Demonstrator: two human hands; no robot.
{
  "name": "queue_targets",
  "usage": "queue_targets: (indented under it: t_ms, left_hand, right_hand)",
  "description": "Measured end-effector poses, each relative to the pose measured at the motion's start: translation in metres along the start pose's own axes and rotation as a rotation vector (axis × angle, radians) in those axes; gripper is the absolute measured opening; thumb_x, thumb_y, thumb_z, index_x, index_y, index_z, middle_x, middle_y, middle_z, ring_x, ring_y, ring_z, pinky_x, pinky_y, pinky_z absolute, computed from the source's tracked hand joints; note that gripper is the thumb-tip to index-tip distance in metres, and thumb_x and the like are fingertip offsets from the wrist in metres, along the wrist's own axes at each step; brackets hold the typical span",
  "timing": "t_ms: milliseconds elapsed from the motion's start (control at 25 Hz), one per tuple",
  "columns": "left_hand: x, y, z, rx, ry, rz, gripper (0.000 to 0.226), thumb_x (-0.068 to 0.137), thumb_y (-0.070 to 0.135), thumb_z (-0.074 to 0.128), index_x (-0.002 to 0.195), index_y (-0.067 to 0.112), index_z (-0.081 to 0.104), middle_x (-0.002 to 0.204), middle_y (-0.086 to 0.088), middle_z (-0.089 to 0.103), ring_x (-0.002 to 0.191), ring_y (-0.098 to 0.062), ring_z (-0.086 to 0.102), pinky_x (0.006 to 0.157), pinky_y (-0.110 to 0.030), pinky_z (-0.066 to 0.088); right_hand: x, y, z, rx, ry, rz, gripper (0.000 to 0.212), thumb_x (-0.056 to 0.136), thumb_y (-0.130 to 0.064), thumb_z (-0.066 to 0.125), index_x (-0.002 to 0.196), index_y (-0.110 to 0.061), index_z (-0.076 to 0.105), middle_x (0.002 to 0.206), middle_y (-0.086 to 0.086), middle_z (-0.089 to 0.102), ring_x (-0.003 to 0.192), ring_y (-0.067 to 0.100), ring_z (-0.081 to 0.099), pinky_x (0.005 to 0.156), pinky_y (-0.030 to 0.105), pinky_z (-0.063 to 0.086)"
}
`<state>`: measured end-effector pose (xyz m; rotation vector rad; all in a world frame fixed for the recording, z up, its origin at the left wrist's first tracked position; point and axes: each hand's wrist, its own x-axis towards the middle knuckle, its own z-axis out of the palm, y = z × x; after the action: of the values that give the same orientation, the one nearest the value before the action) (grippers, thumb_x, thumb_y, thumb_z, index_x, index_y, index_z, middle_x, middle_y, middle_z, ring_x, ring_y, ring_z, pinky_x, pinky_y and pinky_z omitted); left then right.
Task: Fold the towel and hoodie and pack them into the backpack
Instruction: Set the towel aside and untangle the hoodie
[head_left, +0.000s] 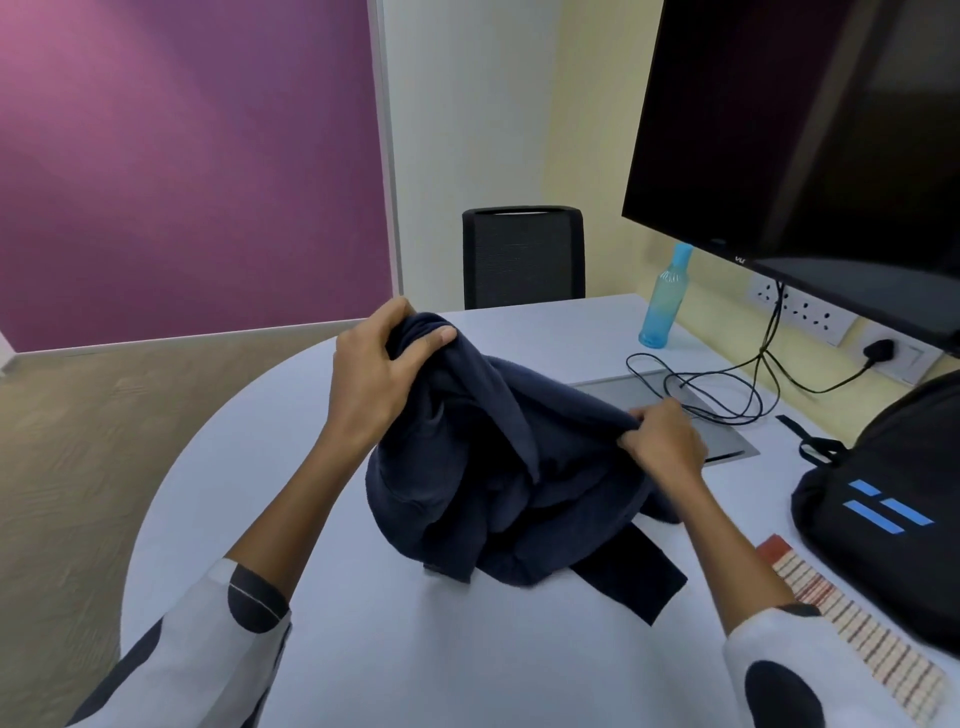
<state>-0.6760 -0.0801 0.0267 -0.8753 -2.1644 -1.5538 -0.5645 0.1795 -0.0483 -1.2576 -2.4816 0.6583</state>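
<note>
Navy hoodie (498, 483) bunched mid-bench, unfolded, one sleeve trailing toward the near edge. Left hand (374, 374) grips a raised fold at the garment's far-left top, thumb over the cloth. Right hand (662, 441) pinches the fabric at its right side, lower down. Both grips closed on the hoodie.

Pale bench (322, 415), rounded at the left. One black backpack (893, 509) at the right edge, three blue bars on its face, no readable lettering. One striped towel (852, 639) lies flat beside it, partly tucked under the backpack. One blue bottle (662, 299) stands far right. Black cables (727, 384) loop over a grey floor-box lid (727, 436) just behind the right hand. One dark monitor (800, 130); bezel mark too small to read. One black chair (522, 257) beyond the bench. Wall sockets (810, 309), one plug in.
</note>
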Motion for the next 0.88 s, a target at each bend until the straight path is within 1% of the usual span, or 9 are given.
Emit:
queue_targets:
  t_ms: [80,280,360,440,480,560,640,720,880]
  left_hand:
    - [-0.001,0.013,-0.007,-0.039,0.047,0.033,0.037,0.087,0.032,0.067,0.074,0.004,0.047,0.063,-0.006,0.049,0.058,-0.006,0.041,0.055,-0.020,0.038]
    - [0.005,0.047,-0.028,-0.091,0.145,0.134,0.033,0.086,0.029,0.069,0.076,0.002,0.052,0.064,-0.005,0.053,0.059,-0.003,0.044,0.057,-0.013,0.038]
    - [0.008,0.049,-0.034,-0.091,0.162,0.136,0.032,0.086,0.029,0.069,0.077,0.003,0.054,0.065,-0.003,0.054,0.060,-0.002,0.046,0.058,-0.013,0.039]
    - [0.011,0.039,-0.037,-0.068,0.183,0.108,0.032,0.086,0.030,0.069,0.076,0.004,0.054,0.064,0.001,0.054,0.060,-0.002,0.045,0.058,-0.013,0.039]
    - [0.011,0.031,-0.037,-0.049,0.186,0.084,0.033,0.086,0.031,0.069,0.075,0.004,0.053,0.063,0.003,0.052,0.059,-0.001,0.044,0.057,-0.013,0.038]
    - [0.009,0.010,-0.036,0.008,0.165,0.025,0.035,0.086,0.031,0.068,0.072,0.006,0.049,0.060,0.005,0.046,0.057,-0.003,0.040,0.055,-0.015,0.035]
    - [0.005,-0.010,-0.036,0.057,0.139,-0.027,0.039,0.087,0.032,0.067,0.071,0.005,0.044,0.060,0.002,0.043,0.056,-0.006,0.037,0.053,-0.018,0.033]
    - [0.002,-0.024,-0.042,0.071,0.153,-0.067,0.040,0.087,0.033,0.067,0.072,0.003,0.045,0.063,-0.009,0.046,0.059,-0.009,0.039,0.053,-0.022,0.034]
    - [0.003,-0.029,-0.057,0.106,0.190,-0.088,0.041,0.086,0.034,0.067,0.075,0.000,0.048,0.070,-0.019,0.051,0.061,-0.014,0.042,0.055,-0.029,0.037]
  right_hand:
    - [0.016,-0.016,-0.028,-0.018,0.027,0.001,0.021,0.078,-0.010,0.058,0.086,-0.026,0.069,0.094,0.008,0.060,0.101,0.036,0.060,0.077,0.034,0.044]
    - [0.044,-0.064,-0.063,-0.051,0.196,-0.101,0.033,0.082,-0.007,0.053,0.106,-0.022,0.069,0.111,0.017,0.062,0.103,0.040,0.058,0.088,0.039,0.048]
    - [0.055,-0.082,-0.053,0.018,0.197,-0.156,0.037,0.078,0.000,0.048,0.096,-0.023,0.072,0.105,0.018,0.063,0.096,0.040,0.061,0.085,0.043,0.053]
    - [0.058,-0.092,-0.031,0.118,0.128,-0.248,0.036,0.071,0.005,0.047,0.074,-0.023,0.069,0.093,0.017,0.067,0.087,0.038,0.065,0.078,0.045,0.057]
    - [0.056,-0.092,-0.016,0.138,0.077,-0.293,0.031,0.070,0.004,0.052,0.072,-0.023,0.067,0.092,0.017,0.068,0.087,0.037,0.065,0.078,0.044,0.056]
    - [0.042,-0.082,0.020,0.142,-0.061,-0.397,0.021,0.073,-0.006,0.068,0.091,-0.018,0.068,0.102,0.015,0.065,0.096,0.033,0.062,0.086,0.040,0.051]
    - [0.019,-0.066,0.054,0.196,-0.192,-0.457,0.033,0.074,-0.015,0.075,0.103,-0.016,0.058,0.112,0.012,0.056,0.103,0.029,0.058,0.090,0.041,0.047]
    - [-0.002,-0.052,0.083,0.280,-0.222,-0.482,0.027,0.076,-0.014,0.073,0.095,-0.019,0.054,0.108,0.004,0.053,0.096,0.022,0.059,0.087,0.041,0.049]
    - [-0.028,-0.046,0.123,0.246,-0.279,-0.570,0.015,0.075,-0.018,0.074,0.076,-0.026,0.061,0.086,-0.008,0.060,0.076,0.009,0.061,0.081,0.036,0.052]
